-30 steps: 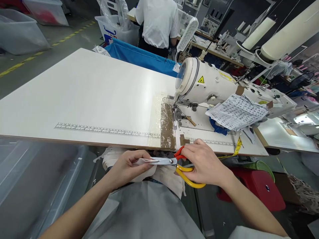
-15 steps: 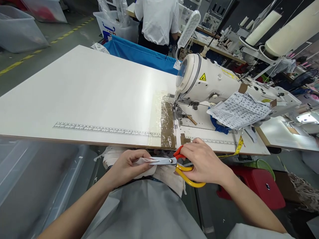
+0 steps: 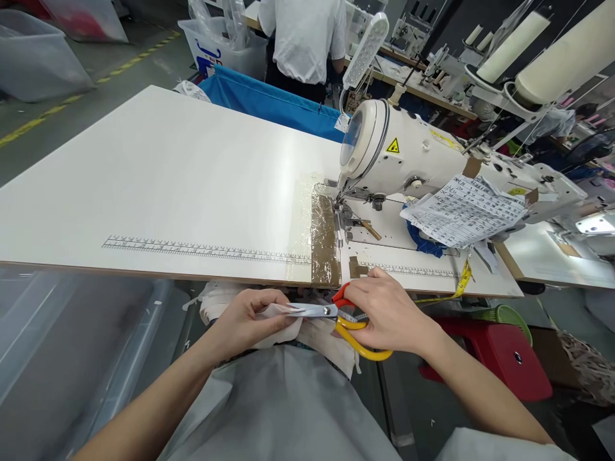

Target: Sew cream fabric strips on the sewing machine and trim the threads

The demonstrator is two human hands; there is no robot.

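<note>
My right hand (image 3: 384,314) is closed around the handles of a pair of scissors (image 3: 312,310), one loop red and the other yellow. Their steel blades point left, nearly together, with the tips at a piece of white fabric (image 3: 276,312). Thumb and fingers of my left hand (image 3: 252,320) pinch that fabric just at the blade tips. More off-white fabric (image 3: 327,342) hangs over my lap, below the front edge of the table (image 3: 216,192). The exact spot where blades meet cloth is too small to make out.
A white sewing machine (image 3: 413,147) stands on the table's right side, with handwritten papers (image 3: 466,211) on it. A yellow tape measure (image 3: 462,282) hangs over the front edge. A red stool (image 3: 500,358) is below right. Beyond a blue cloth bin (image 3: 273,105), a person (image 3: 307,45) faces away.
The scissor blades have closed further at the fabric, and my right hand has shifted slightly left. My left hand keeps its pinch in nearly the same place.
</note>
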